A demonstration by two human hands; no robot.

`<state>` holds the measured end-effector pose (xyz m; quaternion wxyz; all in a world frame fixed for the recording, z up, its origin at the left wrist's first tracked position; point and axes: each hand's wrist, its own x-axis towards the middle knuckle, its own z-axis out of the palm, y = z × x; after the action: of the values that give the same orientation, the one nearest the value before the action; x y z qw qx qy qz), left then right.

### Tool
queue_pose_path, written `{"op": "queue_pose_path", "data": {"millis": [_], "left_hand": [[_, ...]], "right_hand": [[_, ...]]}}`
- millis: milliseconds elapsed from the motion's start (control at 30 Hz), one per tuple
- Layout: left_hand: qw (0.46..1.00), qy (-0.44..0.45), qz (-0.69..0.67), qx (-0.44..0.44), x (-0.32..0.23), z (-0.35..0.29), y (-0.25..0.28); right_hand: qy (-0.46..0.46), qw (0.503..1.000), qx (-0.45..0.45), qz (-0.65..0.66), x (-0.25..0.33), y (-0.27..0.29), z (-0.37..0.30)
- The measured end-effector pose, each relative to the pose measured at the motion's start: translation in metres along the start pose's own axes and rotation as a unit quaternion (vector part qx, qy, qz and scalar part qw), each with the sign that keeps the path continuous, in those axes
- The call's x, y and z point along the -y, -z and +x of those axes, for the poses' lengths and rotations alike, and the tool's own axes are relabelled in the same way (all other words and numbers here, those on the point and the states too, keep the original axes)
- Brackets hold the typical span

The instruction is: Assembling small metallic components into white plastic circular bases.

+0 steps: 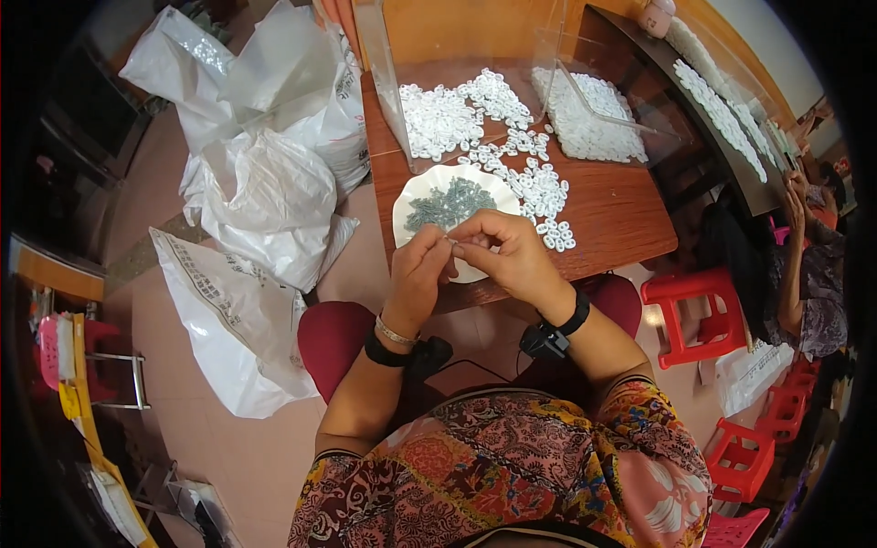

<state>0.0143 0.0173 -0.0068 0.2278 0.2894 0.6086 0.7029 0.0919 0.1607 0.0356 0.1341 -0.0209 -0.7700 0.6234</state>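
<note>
Both the left hand (420,267) and the right hand (513,254) meet above a scalloped plate (402,203) of grey pieces (448,203) on the brown counter (626,205). Each grip pinches, thumb to finger, a small thing (449,240) too tiny to identify. White oval pieces (541,189) lie just right of the plate.

- Has pinkish floor tiles (183,365) with a darker strip (146,251) at left.
- Shows a brown wooden table (630,215), with red plastic stools (692,289) (one close by) to its right.
- Includes a pale wall (778,32) at upper right.
</note>
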Motion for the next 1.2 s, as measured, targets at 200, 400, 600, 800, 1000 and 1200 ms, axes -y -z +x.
{"op": "queue_pose_path", "data": {"millis": [200, 400, 600, 800, 1000, 1200], "left_hand": [[0.999, 0.022, -0.033, 0.015, -0.002, 0.003, 0.017], [0.987, 0.039, -0.129, -0.086, -0.005, 0.007, 0.029], [0.99, 0.033, -0.109, -0.082, 0.0, 0.007, 0.034], [0.989, 0.029, -0.116, -0.087, -0.006, 0.009, 0.022], [0.991, 0.014, -0.107, -0.079, -0.017, 0.02, 0.016], [0.991, -0.014, -0.114, -0.074, -0.055, 0.055, -0.008]], "right_hand": [[0.076, 0.978, 0.052, -0.187, 0.002, 0.019, 0.037], [0.161, 0.859, 0.076, -0.479, -0.03, 0.018, 0.071], [0.146, 0.813, 0.138, -0.546, -0.037, 0.015, 0.06], [0.139, 0.903, 0.079, -0.398, -0.025, 0.03, 0.047], [0.061, 0.963, 0.03, -0.26, -0.018, 0.035, 0.043], [0.097, 0.964, -0.015, -0.247, -0.013, 0.037, 0.046]]}}
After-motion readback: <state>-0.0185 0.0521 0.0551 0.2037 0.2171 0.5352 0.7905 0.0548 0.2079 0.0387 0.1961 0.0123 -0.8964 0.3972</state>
